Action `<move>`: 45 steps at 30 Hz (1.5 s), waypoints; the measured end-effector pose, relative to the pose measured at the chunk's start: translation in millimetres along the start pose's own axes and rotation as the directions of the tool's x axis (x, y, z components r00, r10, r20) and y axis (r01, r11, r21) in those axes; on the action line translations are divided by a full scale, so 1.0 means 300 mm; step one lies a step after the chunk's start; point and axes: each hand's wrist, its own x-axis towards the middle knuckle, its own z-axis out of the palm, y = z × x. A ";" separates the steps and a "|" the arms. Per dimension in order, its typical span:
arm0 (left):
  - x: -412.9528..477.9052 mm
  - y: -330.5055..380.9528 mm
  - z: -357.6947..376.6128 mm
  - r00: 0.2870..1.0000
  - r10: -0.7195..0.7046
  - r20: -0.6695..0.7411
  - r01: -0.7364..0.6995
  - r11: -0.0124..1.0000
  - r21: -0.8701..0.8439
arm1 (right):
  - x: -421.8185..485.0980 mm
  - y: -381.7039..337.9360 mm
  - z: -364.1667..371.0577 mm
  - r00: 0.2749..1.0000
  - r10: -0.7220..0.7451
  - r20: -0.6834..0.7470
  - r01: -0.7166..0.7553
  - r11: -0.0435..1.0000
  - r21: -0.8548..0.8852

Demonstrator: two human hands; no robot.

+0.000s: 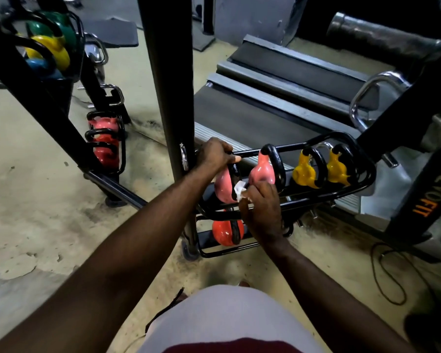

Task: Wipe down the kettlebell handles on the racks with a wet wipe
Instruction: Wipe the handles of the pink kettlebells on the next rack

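A black wire rack [341, 193] holds two pink kettlebells and two yellow ones [304, 171], all with black handles. My left hand [215, 154] grips the top of the nearest pink kettlebell's handle [233, 175] together with the rack's top rail. My right hand [261, 207] pinches a white wet wipe [239, 191] against the lower part of that same handle, between the two pink bells. The second pink kettlebell [264, 171] stands just right of the wipe. A red kettlebell [225, 234] sits on the shelf below.
A thick black upright post [168, 85] stands just left of my left hand. Another rack at left holds red kettlebells [105, 141]; green, yellow and blue ones [49, 47] hang upper left. Treadmill decks [265, 110] lie behind the rack. A cable [390, 278] loops on the floor.
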 end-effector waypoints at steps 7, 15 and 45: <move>-0.004 0.001 -0.001 1.000 0.012 0.017 -0.012 1.000 -0.012 | -0.022 -0.031 -0.029 0.973 0.230 -0.014 -0.210 0.909 0.361; -0.011 0.009 -0.003 1.000 -0.020 0.021 0.020 0.999 -0.031 | 0.060 -0.025 -0.086 0.925 0.342 0.167 -0.377 0.765 0.522; -0.031 0.024 -0.016 1.000 -0.024 0.002 0.024 1.000 -0.010 | -0.047 0.033 0.006 0.975 -0.211 0.073 0.196 0.966 0.169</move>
